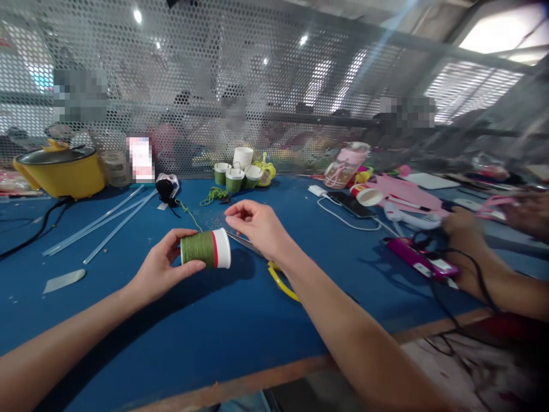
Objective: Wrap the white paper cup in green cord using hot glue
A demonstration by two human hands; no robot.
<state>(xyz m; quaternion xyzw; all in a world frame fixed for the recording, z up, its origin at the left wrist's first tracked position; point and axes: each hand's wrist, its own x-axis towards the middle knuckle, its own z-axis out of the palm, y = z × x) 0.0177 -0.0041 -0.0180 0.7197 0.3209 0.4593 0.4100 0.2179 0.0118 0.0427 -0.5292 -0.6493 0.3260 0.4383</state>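
My left hand is closed around a paper cup that lies sideways in the air just over the table. Green yarn wraps most of its wall, with a red band and a bare white end facing right. A loose strand of yarn runs from the cup up and to the left. To the right of the cup, my right hand has thumb and fingers pinched together; whatever they hold is too small to make out. Scissors with yellow handles lie under my right wrist, partly hidden.
Several green-wrapped cups stand at the back by the mesh screen. Clear strips and a yellow electric pot are on the left. On the right lie a phone, a purple power strip with cables, and another person's arms.
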